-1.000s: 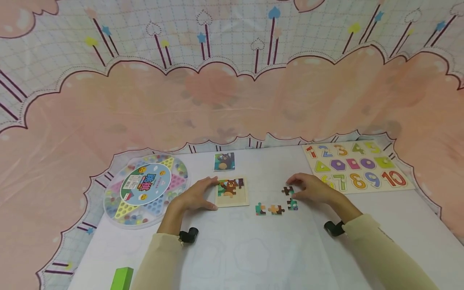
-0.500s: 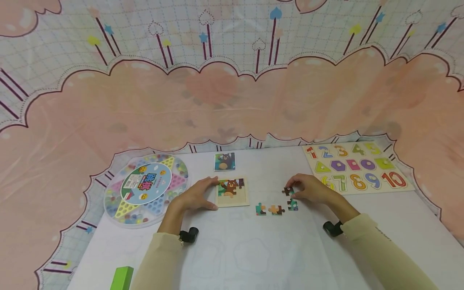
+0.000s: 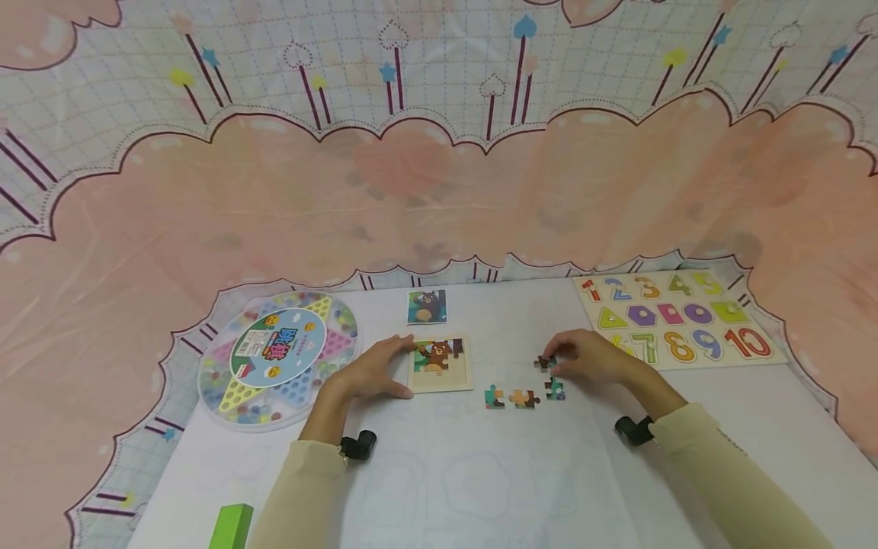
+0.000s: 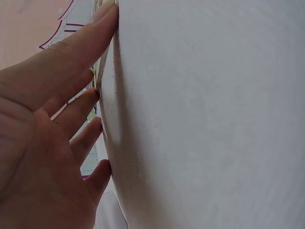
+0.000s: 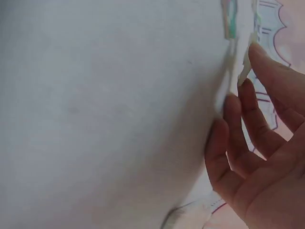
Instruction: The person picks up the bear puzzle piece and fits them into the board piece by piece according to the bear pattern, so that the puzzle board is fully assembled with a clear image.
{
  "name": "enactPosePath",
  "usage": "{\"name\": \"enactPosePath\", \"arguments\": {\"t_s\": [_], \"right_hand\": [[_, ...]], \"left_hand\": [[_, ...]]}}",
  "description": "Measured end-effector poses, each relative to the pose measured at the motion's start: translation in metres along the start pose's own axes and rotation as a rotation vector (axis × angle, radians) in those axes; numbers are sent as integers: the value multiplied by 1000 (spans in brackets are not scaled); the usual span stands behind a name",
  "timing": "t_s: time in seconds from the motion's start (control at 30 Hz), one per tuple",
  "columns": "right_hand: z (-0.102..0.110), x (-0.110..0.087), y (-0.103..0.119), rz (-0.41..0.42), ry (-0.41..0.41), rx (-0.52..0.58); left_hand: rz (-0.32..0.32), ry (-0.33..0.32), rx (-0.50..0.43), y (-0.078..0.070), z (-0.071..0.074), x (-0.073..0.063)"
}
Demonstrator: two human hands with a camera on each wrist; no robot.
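Note:
My left hand rests at the left side of a small wooden puzzle tray, its thumb and forefinger spread to the corners. A partly filled bear picture lies inside the tray. In the left wrist view the left hand has fairly straight fingers, the thumb on the tray's edge. My right hand pinches a dark brown puzzle piece, which looks tilted. The right wrist view has this puzzle piece edge-on between thumb and forefinger. Loose beside it are a teal piece, an orange-brown piece and a teal-orange piece.
Behind the tray lies a bear picture card. A round Chinese checkers box is at left, a number-and-shape board at back right. One green block sits near the front left. A patterned cloth hangs behind the table.
The dark brown piece has gone from lying nearly flat to looking tilted in my right fingers. My left hand and the tray stay put.

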State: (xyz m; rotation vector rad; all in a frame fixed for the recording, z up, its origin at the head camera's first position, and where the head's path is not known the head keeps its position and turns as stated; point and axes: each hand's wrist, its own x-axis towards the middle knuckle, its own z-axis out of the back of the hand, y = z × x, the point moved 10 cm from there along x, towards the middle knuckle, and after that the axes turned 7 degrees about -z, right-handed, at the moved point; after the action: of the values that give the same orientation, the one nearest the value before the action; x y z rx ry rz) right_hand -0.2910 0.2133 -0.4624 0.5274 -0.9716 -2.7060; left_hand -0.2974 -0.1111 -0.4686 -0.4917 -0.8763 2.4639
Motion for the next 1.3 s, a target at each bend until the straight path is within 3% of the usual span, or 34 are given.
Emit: {"name": "enactPosePath", "arguments": {"t_s": [0.23,0.57,0.8,1.3], "right_hand": [[10,1,4,-39,23,49],[16,10,36,108,-25,35],[6,20,59,177,-2,72],[-32,50,91,114,-31,125]], "left_hand": [[4,1,-10,-1,0,0],[1,1,-10,-2,1,0],[3,2,-4,-1,0,0],[36,6,-21,2,-1,0]]}}
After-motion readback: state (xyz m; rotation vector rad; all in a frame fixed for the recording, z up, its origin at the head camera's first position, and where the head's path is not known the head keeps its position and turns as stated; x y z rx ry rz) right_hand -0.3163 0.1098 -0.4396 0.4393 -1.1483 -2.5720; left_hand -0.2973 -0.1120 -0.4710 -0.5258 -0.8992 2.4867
